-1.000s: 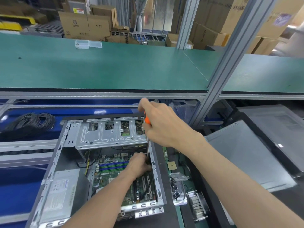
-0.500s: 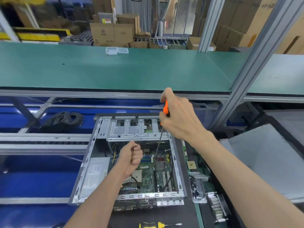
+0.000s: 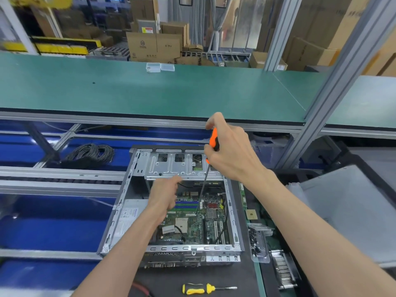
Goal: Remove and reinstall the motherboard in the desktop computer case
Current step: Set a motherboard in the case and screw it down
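Note:
An open desktop case [image 3: 120, 202] lies on its side with the green motherboard [image 3: 192, 226] inside it. My right hand [image 3: 231, 153] grips an orange-handled screwdriver [image 3: 213, 139] held upright above the case. Its long shaft [image 3: 201, 189] slants down to the board near the blue memory slots. My left hand [image 3: 165, 196] hovers above the board's left part, fingers loosely curled and blurred; whether it holds something small cannot be seen. A metal drive cage [image 3: 171, 166] spans the case's far end.
A yellow-and-black screwdriver [image 3: 203, 288] lies in front of the case. A clear tray of black screws [image 3: 258, 243], a loose CPU [image 3: 251, 215] and a heatsink [image 3: 282, 269] lie to the right, beside a grey side panel [image 3: 342, 211]. A cable coil [image 3: 90, 155] lies far left. A green shelf [image 3: 150, 93] runs above.
My left hand came up off the board, closed into a fist, and now its fingers have loosened. The right hand keeps the screwdriver upright. My head has pulled back, and more of the bench shows.

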The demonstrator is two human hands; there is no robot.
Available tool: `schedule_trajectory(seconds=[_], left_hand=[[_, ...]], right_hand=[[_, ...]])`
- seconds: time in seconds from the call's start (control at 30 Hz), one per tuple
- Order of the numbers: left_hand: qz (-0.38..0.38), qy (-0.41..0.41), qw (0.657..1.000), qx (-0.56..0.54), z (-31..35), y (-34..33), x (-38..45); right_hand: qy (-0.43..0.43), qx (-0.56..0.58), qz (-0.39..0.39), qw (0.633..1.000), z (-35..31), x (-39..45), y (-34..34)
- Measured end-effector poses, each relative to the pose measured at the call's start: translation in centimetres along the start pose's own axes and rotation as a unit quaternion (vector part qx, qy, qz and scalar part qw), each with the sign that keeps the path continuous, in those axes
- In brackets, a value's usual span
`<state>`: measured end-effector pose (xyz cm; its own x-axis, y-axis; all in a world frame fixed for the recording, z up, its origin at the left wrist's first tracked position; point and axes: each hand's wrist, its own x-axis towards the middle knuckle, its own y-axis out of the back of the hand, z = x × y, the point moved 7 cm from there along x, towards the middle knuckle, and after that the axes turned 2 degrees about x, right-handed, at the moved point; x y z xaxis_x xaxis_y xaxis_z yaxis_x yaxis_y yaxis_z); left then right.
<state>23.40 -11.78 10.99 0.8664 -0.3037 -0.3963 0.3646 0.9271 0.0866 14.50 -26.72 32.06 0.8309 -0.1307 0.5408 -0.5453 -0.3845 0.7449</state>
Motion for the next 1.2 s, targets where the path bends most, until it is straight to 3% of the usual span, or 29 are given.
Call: schedule_trajectory(seconds=[0.03, 0.13, 0.3, 0.47, 0.6, 0.87, 0.97, 1.07, 1.13, 1.2], left_hand=[[0.060, -0.052, 0.992, 0.096, 1.0, 1.4, -0.1], [0.205, -0.151, 0.916, 0.311, 3.5, 5.1, -0.5], [0.289, -0.095, 0.828, 0.470, 4.1, 10.0, 1.2], [0.272, -0.063, 0.814, 0.509, 4.0, 11.2, 2.2], [0.271, -0.078, 0.807, 0.519, 3.8, 10.8, 2.3], [0.236, -0.163, 0.820, 0.495, 3.1, 8.3, 2.4], [0.197, -0.169, 0.851, 0.456, 2.4, 6.3, 2.1], [0.151, -0.133, 0.921, 0.333, 0.9, 4.5, 2.3], [0.155, -0.049, 0.973, 0.161, -0.7, 3.9, 2.8], [0.155, 0.051, 0.987, -0.012, -2.7, 2.9, 3.3]], right_hand=[[-0.002, 0.009, 0.000, 1.000, 0.1, 0.1, -0.1], [-0.008, 0.026, 0.010, 1.000, 0.1, 0.3, -0.2], [-0.018, 0.081, 0.072, 0.994, -0.6, 1.4, 1.3], [0.000, 0.188, 0.128, 0.974, -2.1, 5.3, 5.0], [0.043, 0.173, 0.095, 0.979, -4.0, 7.0, 4.9], [0.045, 0.004, -0.131, 0.990, -2.8, 4.5, -4.9], [0.042, -0.105, -0.200, 0.973, -0.9, 1.7, -8.9], [0.031, -0.203, -0.240, 0.949, 1.7, -1.0, -11.6], [-0.003, -0.225, -0.262, 0.938, 3.8, -2.6, -12.7], [-0.039, -0.236, -0.269, 0.933, 5.8, -3.9, -13.4]])
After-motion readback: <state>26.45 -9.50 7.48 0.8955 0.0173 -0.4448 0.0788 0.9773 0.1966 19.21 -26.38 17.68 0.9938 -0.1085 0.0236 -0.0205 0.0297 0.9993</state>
